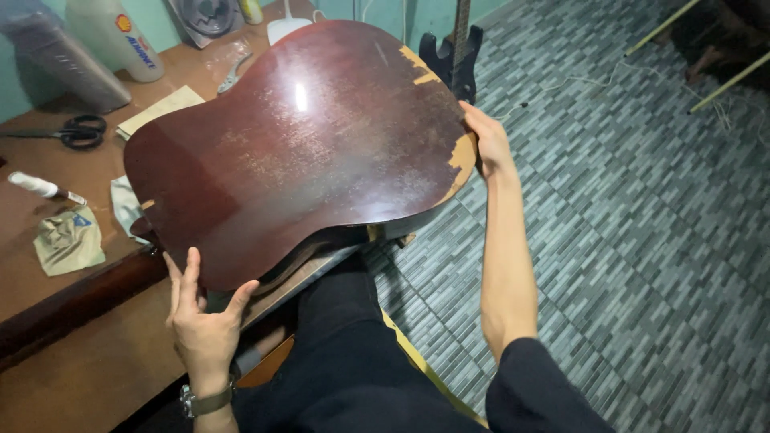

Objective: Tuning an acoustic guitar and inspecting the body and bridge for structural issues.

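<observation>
Across the brown wooden surface (72, 377), left hand (204, 325) and right hand (488, 140) curl fingers around opposite edges of the glossy dark-red acoustic guitar body (305, 144), steadying it back-up.

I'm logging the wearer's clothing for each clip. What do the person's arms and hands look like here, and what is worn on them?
Both hands are bare, without gloves. The left hand has a wristwatch with a dark, metallic-looking band at the wrist. The right hand carries no ring or watch that shows; its forearm is bare up to a dark pushed-up sleeve near the elbow.
</observation>
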